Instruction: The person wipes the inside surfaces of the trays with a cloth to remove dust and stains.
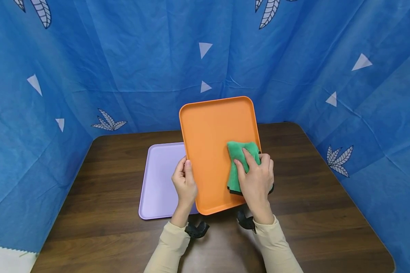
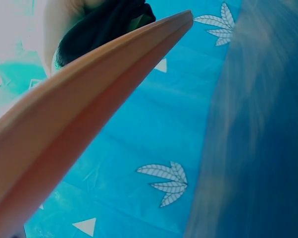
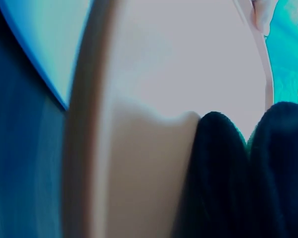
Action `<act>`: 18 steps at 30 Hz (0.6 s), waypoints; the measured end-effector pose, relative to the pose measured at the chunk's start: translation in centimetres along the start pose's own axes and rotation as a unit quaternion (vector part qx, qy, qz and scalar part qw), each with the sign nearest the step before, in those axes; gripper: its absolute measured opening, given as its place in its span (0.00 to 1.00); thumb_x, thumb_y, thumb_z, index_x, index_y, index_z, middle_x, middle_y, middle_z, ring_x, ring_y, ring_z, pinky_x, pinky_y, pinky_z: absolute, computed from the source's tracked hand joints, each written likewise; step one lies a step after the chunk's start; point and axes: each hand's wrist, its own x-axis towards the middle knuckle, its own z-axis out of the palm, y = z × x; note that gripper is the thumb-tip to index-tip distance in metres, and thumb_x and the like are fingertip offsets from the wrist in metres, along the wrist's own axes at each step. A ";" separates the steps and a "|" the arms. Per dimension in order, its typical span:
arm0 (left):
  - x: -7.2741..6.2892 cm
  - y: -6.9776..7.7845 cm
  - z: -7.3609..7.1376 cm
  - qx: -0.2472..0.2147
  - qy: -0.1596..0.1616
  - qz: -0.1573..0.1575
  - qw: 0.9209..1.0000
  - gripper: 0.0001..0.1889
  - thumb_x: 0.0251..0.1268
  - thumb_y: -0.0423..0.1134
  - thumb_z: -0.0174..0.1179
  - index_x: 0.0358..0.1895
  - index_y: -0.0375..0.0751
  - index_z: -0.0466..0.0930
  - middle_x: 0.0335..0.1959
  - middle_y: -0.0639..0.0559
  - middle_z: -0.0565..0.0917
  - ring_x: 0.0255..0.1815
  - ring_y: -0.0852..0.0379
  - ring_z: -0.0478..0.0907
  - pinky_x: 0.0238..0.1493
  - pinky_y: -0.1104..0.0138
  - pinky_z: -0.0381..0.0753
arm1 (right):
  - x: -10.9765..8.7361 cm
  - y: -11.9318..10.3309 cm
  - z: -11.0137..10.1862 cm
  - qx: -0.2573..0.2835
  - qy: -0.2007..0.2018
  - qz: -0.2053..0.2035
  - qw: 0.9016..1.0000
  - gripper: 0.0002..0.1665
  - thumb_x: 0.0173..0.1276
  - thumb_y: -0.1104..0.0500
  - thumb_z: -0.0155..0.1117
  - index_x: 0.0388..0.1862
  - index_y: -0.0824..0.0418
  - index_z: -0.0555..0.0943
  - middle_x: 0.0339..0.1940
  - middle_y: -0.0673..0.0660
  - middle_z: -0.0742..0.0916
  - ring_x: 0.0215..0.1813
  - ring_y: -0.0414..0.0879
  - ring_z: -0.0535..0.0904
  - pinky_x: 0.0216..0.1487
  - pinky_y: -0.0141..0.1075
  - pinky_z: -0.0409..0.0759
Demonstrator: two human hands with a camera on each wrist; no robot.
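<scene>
Head view bright, clear; wrist views blue-tinted, soft; left wrist view's upper-left overexposed.

Right of the left hand [image 1: 185, 186], a raised tray [image 1: 210, 151] is found; on it, under the right hand [image 1: 257, 182], a towel [image 1: 234, 180] is placed. Below the left hand, a second tray [image 1: 160, 180] is laid on the table [image 1: 314, 197], before a curtain [image 1: 140, 68].

Backdrop: creased blue fabric sheet [image 1: 140, 68] hanging along the far, left and right sides
Print: white triangles [image 1: 361, 62], dark-outlined white leaf sprigs [image 1: 345, 156]
Table: dark brown wood-grain tabletop [image 1: 311, 182], rounded corners
Lower left: plain white surface [image 1: 7, 259]
Light: pale sheen on the tabletop's near middle
</scene>
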 end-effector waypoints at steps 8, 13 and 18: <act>0.1 0.2 0.0 -0.011 0.005 -0.004 1.000 0.13 0.74 0.27 0.47 0.51 0.22 0.79 0.34 0.29 0.83 0.30 0.68 0.77 0.31 0.77 0.77 | -0.7 -0.9 0.6 0.005 0.006 -0.021 1.000 0.25 0.58 0.50 0.75 0.54 0.58 0.85 0.40 0.68 0.77 0.42 0.60 0.71 0.35 0.48 0.73; 0.1 0.2 0.0 -0.002 0.014 -0.008 1.000 0.13 0.74 0.28 0.47 0.50 0.21 0.79 0.32 0.29 0.82 0.29 0.69 0.75 0.30 0.77 0.76 | -1.2 -1.9 0.9 0.002 0.002 -0.046 0.999 0.25 0.58 0.49 0.75 0.53 0.57 0.86 0.39 0.67 0.78 0.39 0.59 0.72 0.33 0.46 0.72; 0.1 0.1 -0.1 0.002 0.012 -0.007 1.000 0.15 0.75 0.29 0.47 0.51 0.20 0.78 0.33 0.28 0.82 0.31 0.69 0.76 0.31 0.77 0.76 | -1.8 -3.0 1.1 0.001 -0.007 -0.063 0.998 0.25 0.57 0.49 0.75 0.53 0.56 0.86 0.39 0.66 0.78 0.39 0.57 0.73 0.30 0.46 0.73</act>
